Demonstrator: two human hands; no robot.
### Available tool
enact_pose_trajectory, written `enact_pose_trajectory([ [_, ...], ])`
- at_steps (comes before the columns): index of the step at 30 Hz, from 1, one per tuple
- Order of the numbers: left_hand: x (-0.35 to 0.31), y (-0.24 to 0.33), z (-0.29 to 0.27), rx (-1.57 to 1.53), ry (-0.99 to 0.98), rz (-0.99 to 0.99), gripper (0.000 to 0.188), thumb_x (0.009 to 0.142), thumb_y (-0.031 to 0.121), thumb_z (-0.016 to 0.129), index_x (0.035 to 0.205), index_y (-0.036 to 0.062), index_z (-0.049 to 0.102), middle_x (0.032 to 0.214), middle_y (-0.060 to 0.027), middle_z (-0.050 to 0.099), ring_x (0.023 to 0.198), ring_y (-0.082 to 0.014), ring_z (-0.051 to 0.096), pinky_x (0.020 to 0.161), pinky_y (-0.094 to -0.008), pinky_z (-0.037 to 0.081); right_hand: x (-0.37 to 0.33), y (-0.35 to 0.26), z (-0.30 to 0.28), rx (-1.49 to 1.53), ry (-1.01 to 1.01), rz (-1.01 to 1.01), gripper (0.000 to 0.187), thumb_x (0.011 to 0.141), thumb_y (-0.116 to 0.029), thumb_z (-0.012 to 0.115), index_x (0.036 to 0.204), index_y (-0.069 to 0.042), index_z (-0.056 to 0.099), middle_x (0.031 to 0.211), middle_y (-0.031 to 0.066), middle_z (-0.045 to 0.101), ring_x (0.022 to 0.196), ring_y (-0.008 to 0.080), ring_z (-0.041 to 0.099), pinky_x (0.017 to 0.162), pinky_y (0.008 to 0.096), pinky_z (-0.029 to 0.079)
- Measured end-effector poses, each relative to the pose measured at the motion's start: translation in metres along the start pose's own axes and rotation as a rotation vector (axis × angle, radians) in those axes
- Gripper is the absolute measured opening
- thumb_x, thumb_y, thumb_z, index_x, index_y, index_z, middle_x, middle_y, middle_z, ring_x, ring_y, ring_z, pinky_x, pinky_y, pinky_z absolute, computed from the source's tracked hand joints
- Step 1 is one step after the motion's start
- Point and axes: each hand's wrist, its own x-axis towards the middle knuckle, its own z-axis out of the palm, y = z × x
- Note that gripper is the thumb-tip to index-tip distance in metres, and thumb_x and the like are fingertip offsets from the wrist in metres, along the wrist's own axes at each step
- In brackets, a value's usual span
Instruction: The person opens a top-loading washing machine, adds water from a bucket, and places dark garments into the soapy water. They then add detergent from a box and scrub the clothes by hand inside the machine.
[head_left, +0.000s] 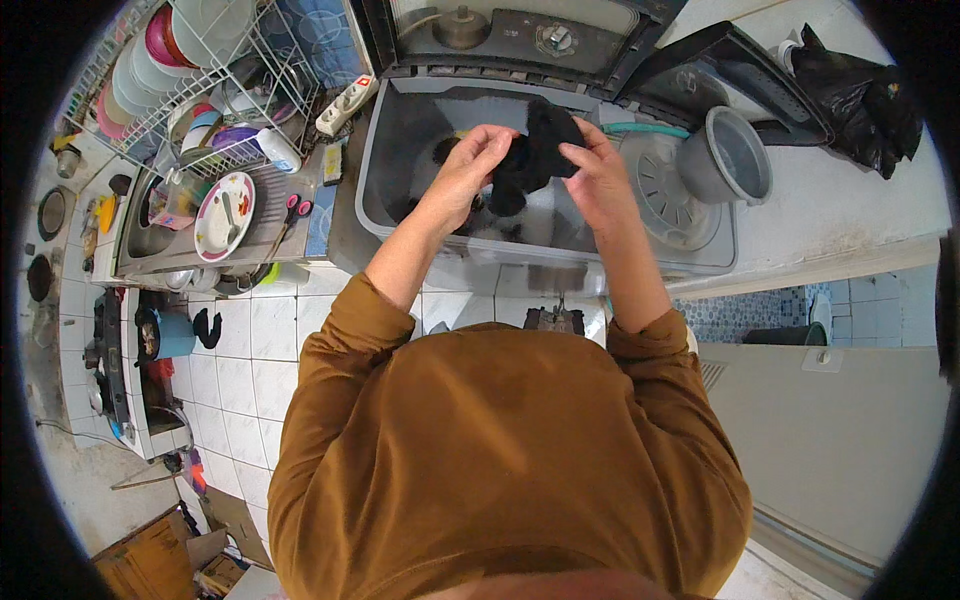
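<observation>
Both my hands hold a small black cloth above the wash tub of a grey twin-tub washing machine. My left hand pinches its left side, and my right hand grips its right edge between thumb and fingers. Folded and hanging, the cloth does not show what kind of garment it is. Below it, dark pieces and water are partly visible in the tub; my hands and the cloth hide much of the inside.
The washer's dark lid stands raised behind the tub. A grey plastic bucket rests at the right, by a round cover. Black plastic bag lies far right. On the left are a dish rack, sink and power strip.
</observation>
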Motion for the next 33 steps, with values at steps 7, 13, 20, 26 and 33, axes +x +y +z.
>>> enact_pose_trajectory([
  [7,0.004,-0.01,-0.001,0.107,0.069,0.128,0.018,0.08,0.011,0.06,0.094,0.0003,0.055,0.084,-0.0021,0.057,0.074,-0.0075,0.052,0.067,-0.0208,0.041,0.001,0.003,0.012,-0.35,0.034,-0.049,0.022,0.083,-0.015,0.055,0.1,-0.001,0.056,0.091,0.0046,0.06,0.083,0.0121,0.056,0.078,0.0249,0.041],
  [13,0.002,-0.011,-0.011,0.135,0.06,0.125,0.012,0.083,0.013,0.058,0.085,0.0015,0.057,0.074,0.0009,0.056,0.068,-0.0051,0.05,0.062,-0.0192,0.04,0.005,0.004,0.004,-0.153,0.027,0.03,0.023,0.084,-0.021,0.056,0.099,-0.004,0.055,0.093,0.0035,0.058,0.083,0.0115,0.054,0.074,0.0256,0.042],
  [20,-0.002,-0.003,-0.014,0.078,0.111,0.052,0.015,0.083,0.02,0.06,0.082,0.0045,0.058,0.072,0.0029,0.055,0.067,-0.0046,0.048,0.062,-0.0195,0.04,0.003,0.0,0.011,-0.882,-0.168,0.022,0.026,0.08,-0.017,0.061,0.098,-0.002,0.052,0.088,0.0033,0.056,0.082,0.0096,0.052,0.074,0.0246,0.041],
  [26,-0.006,-0.001,-0.029,0.046,-0.017,0.115,0.027,0.073,-0.001,0.062,0.099,0.0053,0.055,0.096,-0.002,0.052,0.087,-0.0095,0.049,0.076,-0.0218,0.04,0.019,0.005,-0.024,-0.902,-0.082,0.08,0.025,0.079,-0.015,0.054,0.099,0.0,0.053,0.087,0.0049,0.057,0.079,0.0103,0.056,0.062,0.0276,0.049],
  [33,-0.006,0.008,-0.035,0.73,0.078,0.47,0.041,0.067,-0.01,0.051,0.105,0.0062,0.055,0.099,-0.0084,0.055,0.089,-0.0201,0.053,0.082,-0.0272,0.041,0.024,0.0,-0.044,-0.388,0.056,0.228,0.025,0.078,-0.017,0.049,0.099,-0.005,0.054,0.088,0.0048,0.058,0.079,0.013,0.058,0.063,0.0278,0.05],
])
